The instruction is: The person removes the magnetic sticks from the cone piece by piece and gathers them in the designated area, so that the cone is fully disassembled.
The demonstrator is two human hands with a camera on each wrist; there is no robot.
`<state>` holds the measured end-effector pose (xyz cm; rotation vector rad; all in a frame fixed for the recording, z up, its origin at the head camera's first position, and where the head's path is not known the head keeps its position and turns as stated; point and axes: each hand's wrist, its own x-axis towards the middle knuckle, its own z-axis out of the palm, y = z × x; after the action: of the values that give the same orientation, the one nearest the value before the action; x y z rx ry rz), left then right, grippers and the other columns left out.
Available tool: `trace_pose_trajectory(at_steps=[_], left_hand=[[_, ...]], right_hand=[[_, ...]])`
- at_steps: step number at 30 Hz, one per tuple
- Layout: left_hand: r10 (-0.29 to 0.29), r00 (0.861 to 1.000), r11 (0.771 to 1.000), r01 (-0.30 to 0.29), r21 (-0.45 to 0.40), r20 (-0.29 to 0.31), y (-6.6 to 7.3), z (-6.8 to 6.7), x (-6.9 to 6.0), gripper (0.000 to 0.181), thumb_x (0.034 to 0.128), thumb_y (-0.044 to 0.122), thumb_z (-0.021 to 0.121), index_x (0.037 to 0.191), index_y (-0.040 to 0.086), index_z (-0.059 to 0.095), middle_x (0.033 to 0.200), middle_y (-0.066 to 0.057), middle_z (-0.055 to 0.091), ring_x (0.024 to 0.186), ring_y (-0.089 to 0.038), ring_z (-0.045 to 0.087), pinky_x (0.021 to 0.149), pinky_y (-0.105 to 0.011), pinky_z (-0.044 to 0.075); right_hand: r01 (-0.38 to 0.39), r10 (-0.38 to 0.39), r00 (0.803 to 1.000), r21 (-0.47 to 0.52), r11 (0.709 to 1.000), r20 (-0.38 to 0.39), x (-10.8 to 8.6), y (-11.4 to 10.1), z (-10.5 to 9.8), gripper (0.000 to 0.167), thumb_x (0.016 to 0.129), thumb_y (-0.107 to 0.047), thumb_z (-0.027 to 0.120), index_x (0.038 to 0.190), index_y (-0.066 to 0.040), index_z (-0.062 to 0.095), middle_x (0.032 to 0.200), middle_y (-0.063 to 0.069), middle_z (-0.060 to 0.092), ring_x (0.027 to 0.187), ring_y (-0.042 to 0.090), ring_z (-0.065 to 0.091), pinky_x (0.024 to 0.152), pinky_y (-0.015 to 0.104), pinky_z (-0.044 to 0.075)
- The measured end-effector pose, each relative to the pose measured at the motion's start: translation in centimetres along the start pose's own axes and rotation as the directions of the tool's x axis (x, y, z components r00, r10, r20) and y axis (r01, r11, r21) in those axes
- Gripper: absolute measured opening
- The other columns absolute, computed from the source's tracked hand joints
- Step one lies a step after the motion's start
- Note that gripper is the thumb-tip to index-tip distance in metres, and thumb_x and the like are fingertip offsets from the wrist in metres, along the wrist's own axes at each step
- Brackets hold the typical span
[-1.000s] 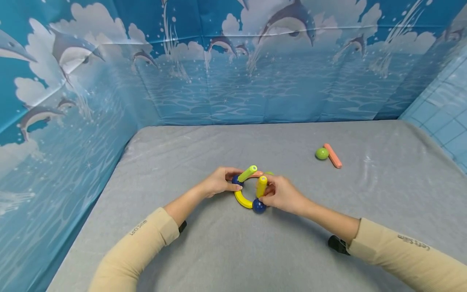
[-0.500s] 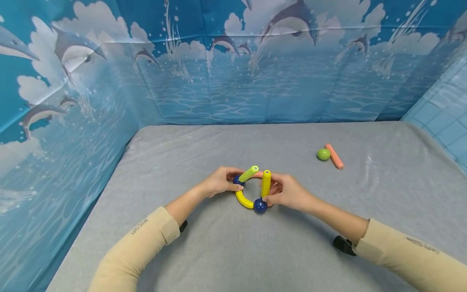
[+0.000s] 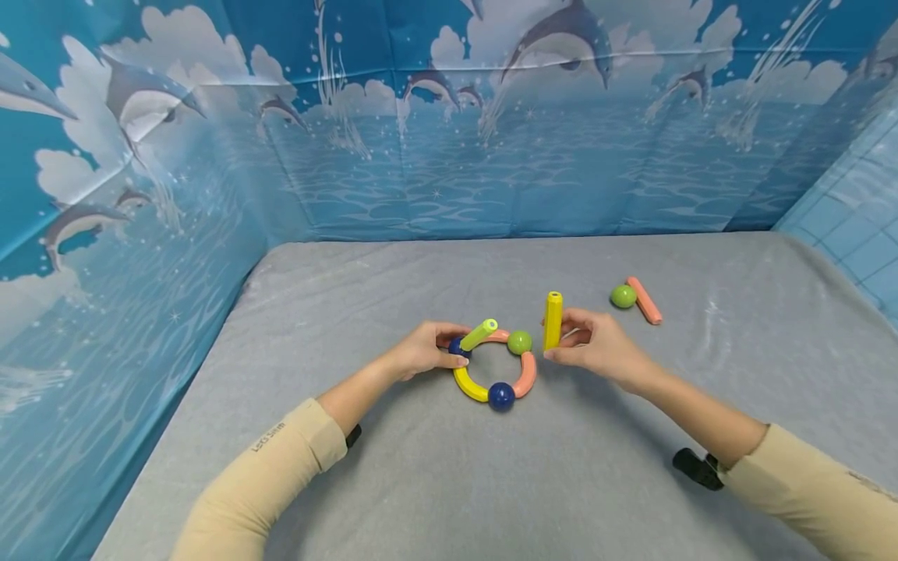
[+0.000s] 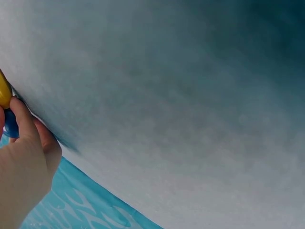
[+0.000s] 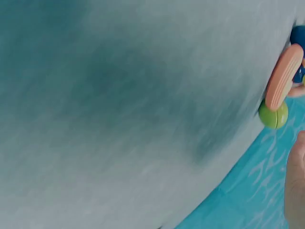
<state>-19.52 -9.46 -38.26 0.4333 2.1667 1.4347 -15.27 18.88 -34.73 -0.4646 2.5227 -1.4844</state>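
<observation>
In the head view a ring of toy pieces lies on the grey cloth: curved yellow rod (image 3: 468,386), front blue ball (image 3: 501,397), curved coral rod (image 3: 526,375), green ball (image 3: 520,342) and a coral rod (image 3: 497,336) behind. My left hand (image 3: 424,351) holds the ring's left blue ball (image 3: 459,347), thumb in front. From that ball a lime-green stick (image 3: 480,334) slants up. My right hand (image 3: 599,347) pinches an upright yellow stick (image 3: 553,319), apart from the ring on its right. The right wrist view shows only part of that hand (image 5: 296,186).
Farther back on the right, a loose green ball (image 3: 623,296) touches a straight coral stick (image 3: 644,301) on the grey cloth (image 3: 421,483). A blue dolphin-print curtain (image 3: 449,179) hangs behind and along the left side.
My right hand has pulled the yellow stick off the front blue ball and carried it right and back, uncovering the green ball and coral curve. The left hand stays on its ball.
</observation>
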Motion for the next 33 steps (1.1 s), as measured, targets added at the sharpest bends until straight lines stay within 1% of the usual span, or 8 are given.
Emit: trace_pose_trajectory(at_steps=[8, 9, 11, 15, 16, 18, 23, 33], left_hand=[[-0.009, 1.0, 1.0, 0.009, -0.008, -0.005, 0.3, -0.1, -0.1, 0.051, 0.082, -0.002, 0.069, 0.131, 0.002, 0.054, 0.126, -0.011, 0.056, 0.096, -0.019, 0.052, 0.076, -0.023, 0.047], [-0.008, 1.0, 1.0, 0.008, -0.005, -0.008, 0.3, -0.1, -0.1, 0.051, 0.0818, -0.002, 0.069, 0.13, 0.002, 0.054, 0.126, -0.011, 0.056, 0.096, -0.019, 0.052, 0.076, -0.023, 0.047], [0.0, 1.0, 1.0, 0.0, 0.005, -0.016, 0.3, -0.1, -0.1, 0.05, 0.0815, -0.003, 0.068, 0.129, 0.001, 0.055, 0.124, -0.012, 0.057, 0.096, -0.019, 0.053, 0.076, -0.024, 0.049], [-0.005, 1.0, 1.0, 0.006, 0.02, -0.026, 0.2, 0.1, 0.0, 0.049, 0.0809, -0.004, 0.069, 0.128, 0.002, 0.056, 0.119, -0.012, 0.059, 0.093, -0.019, 0.054, 0.074, -0.024, 0.05], [-0.007, 1.0, 1.0, 0.007, 0.023, -0.027, 0.2, 0.1, 0.0, 0.049, 0.0809, -0.003, 0.069, 0.128, 0.002, 0.056, 0.119, -0.012, 0.059, 0.092, -0.019, 0.054, 0.074, -0.024, 0.05], [-0.012, 1.0, 1.0, 0.012, 0.022, -0.026, 0.2, 0.1, 0.0, 0.049, 0.0809, -0.003, 0.069, 0.128, 0.002, 0.056, 0.118, -0.011, 0.059, 0.091, -0.018, 0.053, 0.073, -0.023, 0.05], [-0.003, 1.0, 1.0, 0.004, 0.011, -0.024, 0.1, 0.1, 0.0, 0.049, 0.0809, -0.003, 0.069, 0.128, 0.002, 0.056, 0.118, -0.013, 0.06, 0.09, -0.018, 0.053, 0.073, -0.023, 0.049], [-0.009, 1.0, 1.0, 0.01, 0.011, -0.022, 0.1, 0.1, 0.0, 0.048, 0.081, -0.004, 0.069, 0.128, 0.003, 0.057, 0.119, -0.012, 0.059, 0.093, -0.018, 0.053, 0.073, -0.023, 0.049]], right_hand=[[-0.075, 0.07, 0.992, -0.043, 0.996, -0.106, -0.6, 0.3, -3.0, 0.048, 0.08, -0.012, 0.073, 0.12, 0.005, 0.052, 0.104, 0.02, 0.057, 0.081, 0.012, 0.059, 0.07, 0.023, 0.051], [-0.085, 0.08, 0.99, -0.04, 0.996, -0.118, -0.7, 0.4, -3.4, 0.05, 0.081, -0.013, 0.073, 0.121, 0.006, 0.051, 0.106, 0.021, 0.056, 0.081, 0.01, 0.059, 0.07, 0.021, 0.05], [-0.109, 0.105, 0.986, -0.024, 0.994, -0.131, -0.9, 0.6, -4.2, 0.052, 0.082, -0.013, 0.072, 0.124, 0.008, 0.048, 0.121, 0.024, 0.048, 0.082, 0.008, 0.057, 0.071, 0.018, 0.049], [-0.18, 0.177, 0.975, -0.011, 0.984, -0.134, -1.2, 1.3, -5.6, 0.062, 0.085, -0.018, 0.07, 0.132, 0.008, 0.039, 0.127, 0.023, 0.041, 0.087, 0.01, 0.052, 0.071, 0.016, 0.048], [-0.201, 0.198, 0.971, -0.011, 0.98, -0.132, -1.3, 1.4, -5.8, 0.065, 0.085, -0.019, 0.07, 0.134, 0.008, 0.037, 0.126, 0.021, 0.041, 0.088, 0.012, 0.051, 0.071, 0.016, 0.048], [-0.233, 0.228, 0.964, -0.022, 0.972, -0.137, -1.4, 1.8, -6.4, 0.071, 0.084, -0.022, 0.07, 0.137, 0.008, 0.033, 0.113, 0.017, 0.049, 0.09, 0.014, 0.048, 0.07, 0.016, 0.048], [-0.242, 0.234, 0.963, -0.046, 0.969, -0.136, -1.6, 2.8, -7.7, 0.071, 0.084, -0.021, 0.071, 0.137, 0.008, 0.033, 0.103, 0.008, 0.052, 0.086, 0.01, 0.05, 0.071, 0.02, 0.051], [-0.282, 0.271, 0.954, -0.078, 0.956, -0.125, -2.0, 4.0, -9.9, 0.073, 0.086, -0.021, 0.069, 0.138, 0.01, 0.029, 0.109, 0.018, 0.045, 0.079, 0.006, 0.053, 0.074, 0.027, 0.053]])
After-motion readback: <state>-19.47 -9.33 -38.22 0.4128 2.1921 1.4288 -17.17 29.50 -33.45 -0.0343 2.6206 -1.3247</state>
